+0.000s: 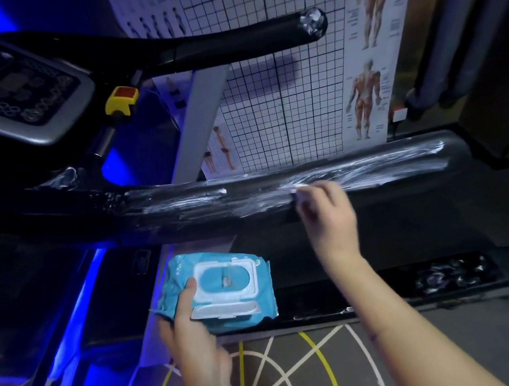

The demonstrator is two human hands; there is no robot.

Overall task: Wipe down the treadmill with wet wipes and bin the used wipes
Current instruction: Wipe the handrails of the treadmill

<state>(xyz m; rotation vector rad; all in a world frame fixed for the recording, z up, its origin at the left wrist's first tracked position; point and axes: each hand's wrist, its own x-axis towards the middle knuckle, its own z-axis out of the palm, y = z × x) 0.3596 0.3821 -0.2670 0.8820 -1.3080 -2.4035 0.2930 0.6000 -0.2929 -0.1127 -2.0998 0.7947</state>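
treadmill: dark, spans the frame from 9 to 3 o'clock
wall chart: grid and muscle figures, 1 o'clock, behind the rails
floor: yellow and white line pattern, 6 o'clock
near handrail: crosses centre, white smears from centre toward 3 o'clock
far handrail: 12 o'clock, white residue on its end cap
console: 10 o'clock, yellow clip beside it
right hand: just right of centre, blurred, fingers curled, pinching the wipe against the near handrail
left hand: 7 o'clock, thumb on top of the pack, fingers underneath
wipes pack: blue, lid flipped open, below centre, held off the floor
wipe: small white scrap at the right fingertips, on the rail
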